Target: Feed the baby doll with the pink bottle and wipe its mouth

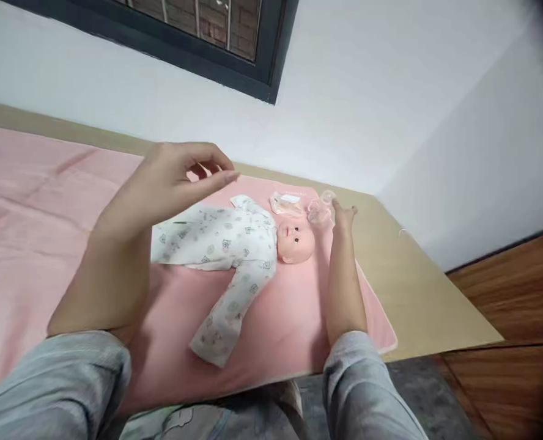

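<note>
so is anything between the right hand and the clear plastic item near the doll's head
Nothing visible: the right hand is close beside the clear plastic item. Whether they touch, I can't tell.

I'm getting bright, cool light across most of my feed; the white wall (336, 110) glows pale at upper centre, then greys toward the right; soft shadows lie on the pink sheet (271, 324) beside both forearms (347, 293); the window (235, 30) reads dark at upper left; down the far right edge, blurred black vignetting eats into the wood panel (505, 299); wide-angle stretch shows near the borders; by the right hand (343, 217), clear plastic items (319, 211) look smeared to me.
</note>
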`<state>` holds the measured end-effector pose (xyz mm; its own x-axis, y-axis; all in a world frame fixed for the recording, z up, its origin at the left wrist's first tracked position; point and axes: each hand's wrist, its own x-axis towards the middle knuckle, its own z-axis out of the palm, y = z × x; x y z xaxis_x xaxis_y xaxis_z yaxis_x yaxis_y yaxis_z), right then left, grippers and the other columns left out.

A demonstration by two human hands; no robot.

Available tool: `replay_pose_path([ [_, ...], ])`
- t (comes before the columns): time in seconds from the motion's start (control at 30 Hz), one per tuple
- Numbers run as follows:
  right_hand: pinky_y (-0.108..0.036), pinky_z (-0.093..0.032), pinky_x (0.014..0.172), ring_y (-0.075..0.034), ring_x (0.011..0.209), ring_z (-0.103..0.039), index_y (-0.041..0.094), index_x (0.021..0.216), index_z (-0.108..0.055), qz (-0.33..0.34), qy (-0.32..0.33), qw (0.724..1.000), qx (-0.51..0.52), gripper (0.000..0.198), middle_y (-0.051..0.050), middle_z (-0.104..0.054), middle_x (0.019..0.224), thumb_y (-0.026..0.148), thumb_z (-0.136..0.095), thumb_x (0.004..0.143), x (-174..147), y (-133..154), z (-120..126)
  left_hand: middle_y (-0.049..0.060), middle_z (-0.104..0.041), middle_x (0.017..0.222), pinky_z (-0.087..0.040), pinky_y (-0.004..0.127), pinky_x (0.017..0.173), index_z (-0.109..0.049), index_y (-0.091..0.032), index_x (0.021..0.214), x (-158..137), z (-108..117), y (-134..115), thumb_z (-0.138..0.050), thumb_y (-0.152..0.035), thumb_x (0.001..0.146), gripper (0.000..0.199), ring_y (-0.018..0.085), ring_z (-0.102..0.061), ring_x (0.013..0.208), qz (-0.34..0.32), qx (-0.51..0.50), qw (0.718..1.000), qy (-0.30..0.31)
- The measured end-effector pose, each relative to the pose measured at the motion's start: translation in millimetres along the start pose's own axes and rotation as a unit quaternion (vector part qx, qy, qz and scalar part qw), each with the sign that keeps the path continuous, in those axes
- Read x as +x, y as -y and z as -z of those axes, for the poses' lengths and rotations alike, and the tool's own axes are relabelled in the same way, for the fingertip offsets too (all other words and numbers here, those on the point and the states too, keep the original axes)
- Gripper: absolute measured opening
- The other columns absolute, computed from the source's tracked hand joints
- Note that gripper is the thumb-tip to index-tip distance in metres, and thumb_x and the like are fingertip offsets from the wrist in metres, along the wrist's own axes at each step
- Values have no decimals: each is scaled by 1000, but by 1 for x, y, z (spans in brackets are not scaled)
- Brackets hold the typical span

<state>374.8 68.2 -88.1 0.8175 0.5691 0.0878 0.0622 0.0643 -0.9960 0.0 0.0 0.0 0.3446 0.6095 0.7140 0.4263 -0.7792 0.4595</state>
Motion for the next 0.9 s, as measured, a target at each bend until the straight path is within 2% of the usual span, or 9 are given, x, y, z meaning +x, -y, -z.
replay_pose_path([
  [0.13, -37, -37, 111, -17, 134, -45, 18, 136, -34, 95, -26, 993, 68, 63, -16, -39, 147, 27, -58, 78, -10, 12, 30, -3, -68, 86, -45, 24, 71, -67, -19, 87, 5, 3, 7, -59, -36, 90, 19, 13, -61, 77, 2, 30, 1000, 3],
  [0.23, -35, -45, 102, -15, 120, -56, 24, 117, -49, 127, 64, 979, 146, 44, -7, -51, 135, 27, -61, 75, -54, 4, 51, -1, -68, 99, -47, 27, 73, -65, -21, 99, -1, -3, 35, -59, -43, 89, 25, 17, -63, 84, 27, 85, 994, 69],
  [0.33, -30, -50, 91, -12, 93, -64, 24, 94, -59, 36, 226, 960, 161, 28, -1, -65, 105, 26, -70, 68, -117, -19, 70, 8, -60, 127, -49, 37, 88, -53, -19, 128, -16, -4, 81, -66, -55, 83, 59, 26, -59, 108, 49, 153, 971, 175],
  [0.4, -28, -51, 86, -12, 84, -65, 22, 86, -63, -64, 337, 927, 152, 21, 0, -69, 89, 23, -73, 67, -153, -35, 79, 12, -42, 147, -39, 47, 105, -34, -21, 146, -30, 2, 113, -69, -58, 79, 85, 32, -41, 132, 39, 171, 949, 261],
  [0.47, -29, -52, 86, -14, 85, -67, 20, 83, -66, -163, 430, 877, 138, 18, -2, -71, 86, 23, -74, 67, -179, -47, 86, 13, -28, 156, -30, 50, 112, -16, -21, 154, -43, 11, 140, -74, -53, 77, 101, 32, -27, 142, 41, 171, 933, 314],
  [0.53, -32, -52, 91, -16, 90, -68, 18, 86, -68, -223, 472, 842, 135, 21, -4, -73, 91, 22, -75, 67, -194, -56, 88, 13, -16, 160, -24, 54, 113, -4, -23, 155, -53, 19, 158, -75, -50, 77, 109, 33, -17, 145, 60, 193, 914, 352],
  [0.7, -30, -48, 104, -15, 97, -68, 20, 85, -67, -301, 370, 853, 215, 21, -2, -74, 95, 17, -78, 66, -202, -74, 78, 17, 1, 162, -21, 58, 112, 10, -23, 154, -61, 23, 179, -78, -49, 74, 122, 36, -4, 147, 88, 242, 867, 426],
  [0.83, -24, -52, 97, -12, 92, -68, 22, 77, -66, -346, 306, 843, 277, 7, -1, -74, 88, 26, -72, 77, -199, -82, 62, 18, 9, 161, -20, 58, 113, 14, -25, 153, -58, 20, 192, -82, -44, 67, 130, 36, 3, 148, 134, 258, 836, 464],
  [0.9, -22, -54, 90, -10, 87, -68, 22, 76, -66, -347, 298, 839, 295, 11, 0, -73, 84, 30, -67, 83, -197, -83, 52, 18, 12, 161, -20, 59, 112, 17, -25, 152, -57, 19, 202, -82, -42, 65, 133, 35, 5, 148, 147, 253, 830, 474],
])
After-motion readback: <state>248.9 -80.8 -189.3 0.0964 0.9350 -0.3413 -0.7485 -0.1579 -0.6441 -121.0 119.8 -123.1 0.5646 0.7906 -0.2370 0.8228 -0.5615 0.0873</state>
